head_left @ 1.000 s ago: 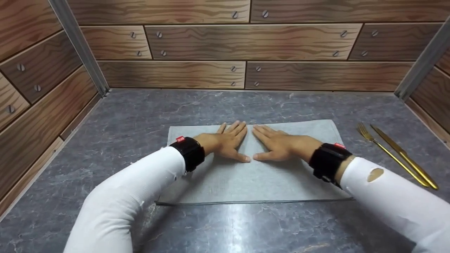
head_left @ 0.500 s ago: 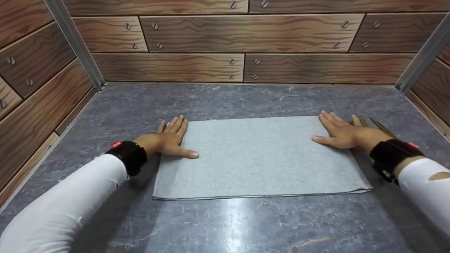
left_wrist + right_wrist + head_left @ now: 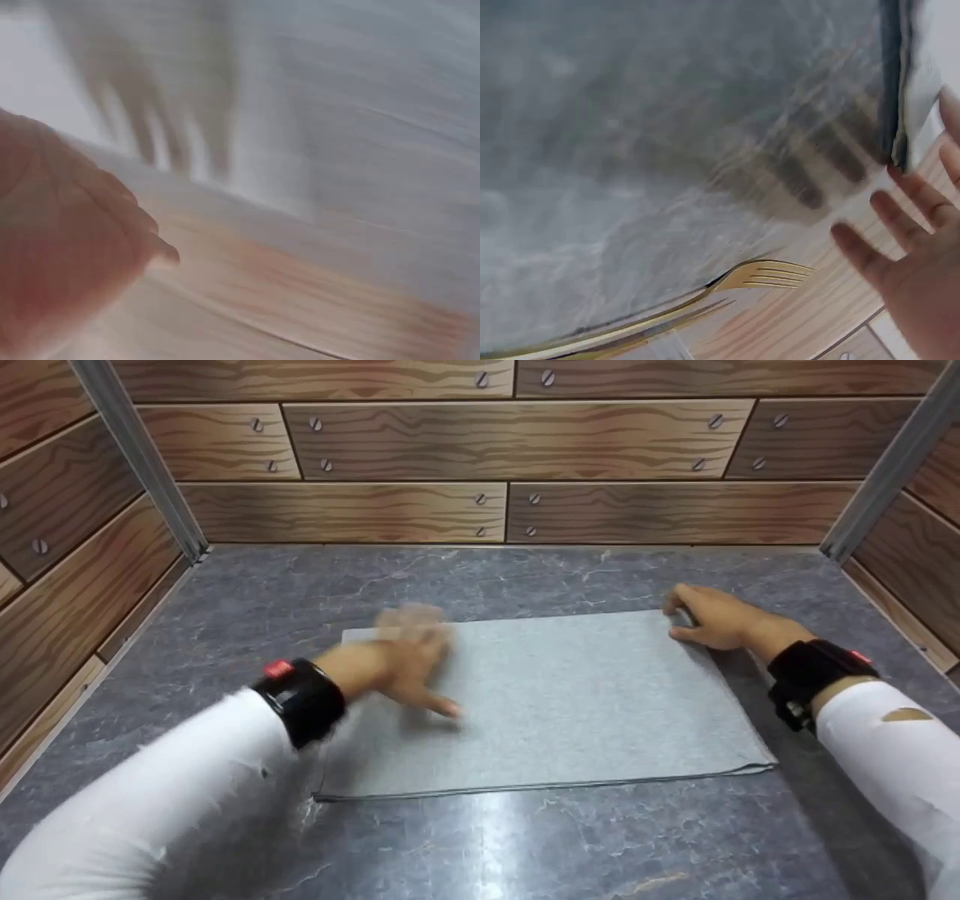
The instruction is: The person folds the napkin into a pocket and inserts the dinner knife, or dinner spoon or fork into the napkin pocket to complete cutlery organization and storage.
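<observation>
A light grey folded cloth (image 3: 570, 701), which looks like a napkin, lies flat on the table with its layered edge towards me. My left hand (image 3: 409, 664) is over the cloth's left part, blurred by motion, its thumb held out; whether it touches is unclear. At the far right corner is my right hand (image 3: 709, 616), fingers bent and a gap between thumb and forefinger. The right wrist view has these fingers (image 3: 911, 221) spread out beside the cloth's edge (image 3: 894, 82), one fingertip at the corner. In the left wrist view, the left palm (image 3: 67, 232) is blurred.
A golden fork (image 3: 761, 276) lies on the marbled grey table (image 3: 480, 577) beside the right hand, another golden piece partly showing alongside. In the head view the right arm hides them. Wood-patterned walls (image 3: 397, 514) enclose the table at the back and sides.
Both hands spread from the cloth's middle to its left and right sides. Since then the left hand has moved back inward, and the right hand's fingers have bent at the far right corner.
</observation>
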{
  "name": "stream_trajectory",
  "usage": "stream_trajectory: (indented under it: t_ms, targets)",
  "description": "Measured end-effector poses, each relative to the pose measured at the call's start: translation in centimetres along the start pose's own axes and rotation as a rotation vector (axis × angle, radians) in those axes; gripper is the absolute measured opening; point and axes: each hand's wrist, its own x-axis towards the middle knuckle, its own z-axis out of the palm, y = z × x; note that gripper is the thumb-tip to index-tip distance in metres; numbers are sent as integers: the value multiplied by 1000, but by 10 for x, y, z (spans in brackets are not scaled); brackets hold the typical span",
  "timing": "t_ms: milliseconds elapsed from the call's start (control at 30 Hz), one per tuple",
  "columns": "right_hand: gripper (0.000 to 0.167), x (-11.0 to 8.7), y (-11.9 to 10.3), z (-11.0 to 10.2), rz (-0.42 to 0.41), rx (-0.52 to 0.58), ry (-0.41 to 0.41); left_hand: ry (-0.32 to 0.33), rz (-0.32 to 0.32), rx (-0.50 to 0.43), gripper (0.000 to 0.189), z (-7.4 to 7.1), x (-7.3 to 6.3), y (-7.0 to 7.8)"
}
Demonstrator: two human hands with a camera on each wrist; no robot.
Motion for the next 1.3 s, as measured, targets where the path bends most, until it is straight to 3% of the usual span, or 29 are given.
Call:
stream_trajectory:
  t_ms: [67,133,167,267,367,500,567,600,733,800,867,1000,1133,1300]
  targets:
    - [38,3,-2,-2,-18,38,48,52,195,30,110,-8,1,59]
    - [33,-2,-26,-16,10,100,74,72,364,85,89,-13,8,116]
    - [31,-6,-43,-26,52,143,75,60,416,119,80,-15,12,142]
    - [34,-14,-96,-58,168,272,59,142,516,301,59,-8,40,198]
    - [37,-9,-128,-74,200,320,35,159,521,413,68,-2,57,230]
    - [43,4,-150,-79,163,288,-11,7,476,429,95,3,60,248]
    - [44,6,-157,-80,158,243,-34,-57,466,425,96,3,61,252]
    - [44,7,-160,-80,152,218,-40,-57,474,418,93,3,62,254]
    - [38,6,-167,-87,141,131,-43,81,559,427,64,-6,72,266]
    - [35,6,-173,-94,135,113,-39,176,608,492,50,-10,80,273]
    - [33,7,-182,-101,135,118,-37,219,628,571,50,-14,90,279]
    - [32,11,-205,-115,105,134,-42,254,632,633,48,-17,106,282]
    - [31,13,-221,-126,81,141,-46,299,649,676,41,-20,111,284]
    - [35,9,-222,-134,67,66,-53,250,642,726,33,-22,109,296]
